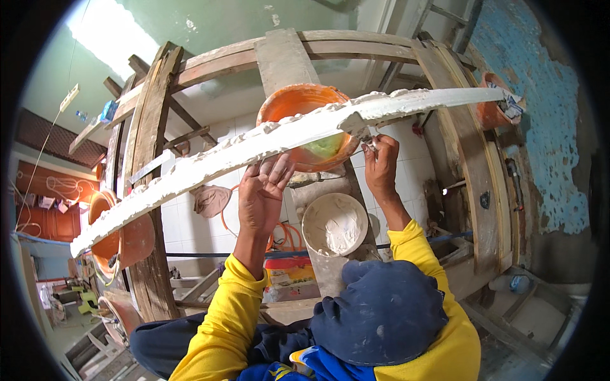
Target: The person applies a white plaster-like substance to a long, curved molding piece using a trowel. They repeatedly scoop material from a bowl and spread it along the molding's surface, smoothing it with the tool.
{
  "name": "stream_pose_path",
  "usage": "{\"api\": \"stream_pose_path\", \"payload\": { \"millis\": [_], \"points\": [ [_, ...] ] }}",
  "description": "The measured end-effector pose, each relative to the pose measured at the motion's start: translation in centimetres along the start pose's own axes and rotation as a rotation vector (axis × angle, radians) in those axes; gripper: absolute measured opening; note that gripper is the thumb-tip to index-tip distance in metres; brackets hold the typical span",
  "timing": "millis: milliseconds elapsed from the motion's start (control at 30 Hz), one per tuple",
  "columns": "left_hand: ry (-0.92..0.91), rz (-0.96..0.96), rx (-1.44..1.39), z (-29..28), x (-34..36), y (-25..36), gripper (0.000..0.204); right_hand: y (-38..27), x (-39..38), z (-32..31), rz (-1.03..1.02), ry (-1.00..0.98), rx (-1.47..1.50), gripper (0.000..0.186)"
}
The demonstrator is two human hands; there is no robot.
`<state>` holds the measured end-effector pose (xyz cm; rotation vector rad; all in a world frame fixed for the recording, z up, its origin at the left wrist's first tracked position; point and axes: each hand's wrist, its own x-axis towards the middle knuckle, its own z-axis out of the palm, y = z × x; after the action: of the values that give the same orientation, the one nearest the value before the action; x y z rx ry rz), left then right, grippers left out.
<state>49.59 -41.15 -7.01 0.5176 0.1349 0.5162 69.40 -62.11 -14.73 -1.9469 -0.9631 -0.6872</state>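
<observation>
A long white plaster strip [216, 162], lumpy with wet compound along its edges, runs slantwise across the view from lower left to upper right. My left hand [265, 187] is palm up at its near edge, with fingers spread and the tips reaching under it. In my right hand [382, 159] is a putty knife [357, 126], gripped between thumb and fingers. Its compound-smeared blade lies against the strip, right of the middle. Behind and below the strip stands an orange basin [286, 101], partly hidden by it. A round tub [335, 222] holding white compound sits nearer me.
Timber beams [151, 127] frame the left, with more wooden boards [467, 184] on the right and a plank [279, 60] at the back. Orange buckets [136, 238] stand by the strip's left end. Another bucket [492, 114] is near its right end. White floor tiles [406, 184] show below.
</observation>
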Motion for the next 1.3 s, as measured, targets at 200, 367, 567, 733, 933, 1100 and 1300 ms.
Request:
{"api": "stream_pose_path", "payload": {
  "millis": [200, 367, 567, 733, 933, 1100, 1300],
  "points": [
    [-0.023, 0.006, 0.03, -0.1, 0.2, 0.1, 0.054, -0.4, 0.2, -1.4, -0.186, -0.14, -0.059, 0.026],
    [-0.101, -0.011, 0.071, -1.2, 0.4, -0.1, 0.057, -2.0, -3.0, -4.6, -0.124, -0.35, 0.08, 0.019],
    [-0.198, 0.01, 0.001, -3.6, 0.7, -1.0, 0.047, -7.8, -4.4, -10.9, 0.295, -0.868, 0.103, 0.023],
    [-0.058, -0.054, 0.091, -2.2, -0.5, -0.1, 0.053, -10.1, -1.8, -10.7, 0.207, -1.302, -0.297, 0.024],
    [-0.008, -0.416, 0.563, -7.6, -2.6, 0.9, 0.046, -11.7, -0.6, -5.4, -0.199, -1.204, -0.402, 0.014],
    [0.138, -0.83, 0.706, -11.0, -6.4, -0.3, 0.045, -14.7, -0.6, -0.3, -0.338, -1.212, -0.313, 0.015],
    [0.232, -0.903, 0.512, -11.0, -7.4, -0.9, 0.051, -15.6, 0.6, -0.1, -0.27, -1.32, -0.254, 0.013]
  ]
}}
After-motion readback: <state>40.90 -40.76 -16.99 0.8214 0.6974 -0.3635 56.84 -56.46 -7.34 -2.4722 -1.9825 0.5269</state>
